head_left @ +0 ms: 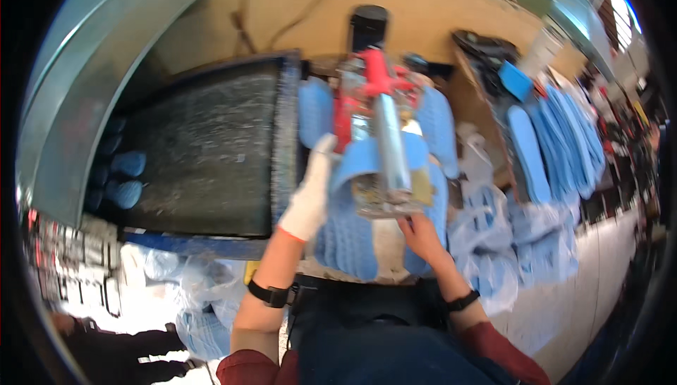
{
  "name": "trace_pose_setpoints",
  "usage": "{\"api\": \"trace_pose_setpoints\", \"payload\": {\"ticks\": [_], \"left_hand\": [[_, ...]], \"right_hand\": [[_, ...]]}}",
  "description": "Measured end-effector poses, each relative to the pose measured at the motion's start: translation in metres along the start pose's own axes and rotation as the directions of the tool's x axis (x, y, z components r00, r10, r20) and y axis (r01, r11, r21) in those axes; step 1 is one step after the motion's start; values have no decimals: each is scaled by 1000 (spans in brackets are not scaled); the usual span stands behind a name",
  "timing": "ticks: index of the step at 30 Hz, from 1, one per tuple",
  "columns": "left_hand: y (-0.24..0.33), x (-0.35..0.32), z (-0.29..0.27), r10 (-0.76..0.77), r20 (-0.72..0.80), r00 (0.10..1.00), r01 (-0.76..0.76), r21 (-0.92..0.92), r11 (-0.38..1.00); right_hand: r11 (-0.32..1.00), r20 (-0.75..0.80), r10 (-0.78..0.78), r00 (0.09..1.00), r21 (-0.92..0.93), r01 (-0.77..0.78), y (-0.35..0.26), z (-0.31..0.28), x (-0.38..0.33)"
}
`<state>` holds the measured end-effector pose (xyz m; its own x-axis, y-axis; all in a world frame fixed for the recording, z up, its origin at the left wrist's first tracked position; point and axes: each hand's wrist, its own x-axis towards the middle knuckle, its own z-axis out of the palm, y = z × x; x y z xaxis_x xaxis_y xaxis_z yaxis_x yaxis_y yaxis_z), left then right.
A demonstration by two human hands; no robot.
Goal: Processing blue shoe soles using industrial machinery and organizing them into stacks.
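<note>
My left hand (310, 194), in a white glove, rests on the left edge of a blue shoe sole (374, 156) that lies under a press. The press (381, 124) has red arms and a shiny metal cylinder pointing toward me. My bare right hand (421, 235) touches the near edge of the press's metal plate, fingers curled against it. More blue soles (347, 240) lie stacked beneath and in front of the press, between my two hands. Both wrists wear dark bands.
A dark conveyor belt (204, 152) runs on the left, with blue soles (127, 177) at its far left end. Rows of blue soles (557, 145) lie on a rack at the right. Plastic bags of blue soles (493, 244) sit near my right arm and lower left.
</note>
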<state>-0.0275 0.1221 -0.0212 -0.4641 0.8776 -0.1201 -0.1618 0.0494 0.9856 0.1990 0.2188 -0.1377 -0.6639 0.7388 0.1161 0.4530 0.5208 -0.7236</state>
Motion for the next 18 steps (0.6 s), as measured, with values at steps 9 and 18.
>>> {"api": "trace_pose_setpoints", "payload": {"ticks": [9, 18], "left_hand": [[-28, -46, -31, -128, 483, 866, 428, -585, 689], [25, -88, -111, -19, 265, 964, 217, -743, 633]], "right_hand": [[993, 180, 86, 980, 62, -99, -2, 61, -4], [723, 267, 440, 857, 461, -515, 10, 26, 12]]}}
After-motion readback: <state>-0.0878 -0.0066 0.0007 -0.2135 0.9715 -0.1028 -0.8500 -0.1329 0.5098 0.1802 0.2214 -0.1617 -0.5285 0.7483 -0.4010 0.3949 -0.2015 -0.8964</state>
